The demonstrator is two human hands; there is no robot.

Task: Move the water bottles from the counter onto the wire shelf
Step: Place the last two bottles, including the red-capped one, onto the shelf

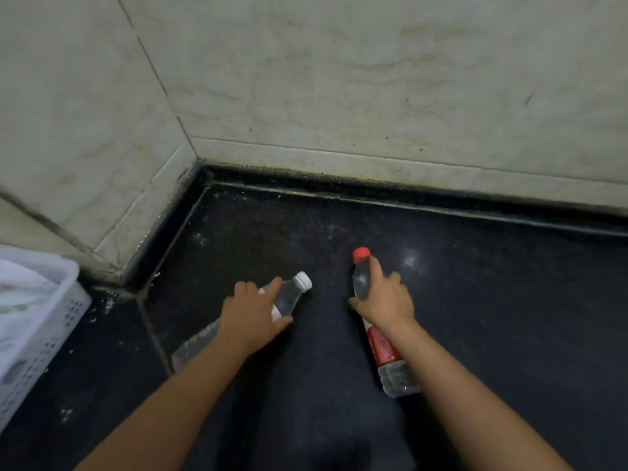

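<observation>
Your left hand (253,316) wraps the white-capped bottle (289,297); your right hand (385,299) clasps the red-capped bottle (387,351), both over the dark counter (492,300). Clear plastic probably flexes and slips, so hold mid-body, not the cap.

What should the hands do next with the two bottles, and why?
Probably lift both off the black counter. The left hand already wraps the white-capped bottle and the right hand the red-capped bottle. No wire shelf shows here, so carrying comes after.

Kitchen corner — tiled wall (339,79), dark counter (475,283)
</observation>
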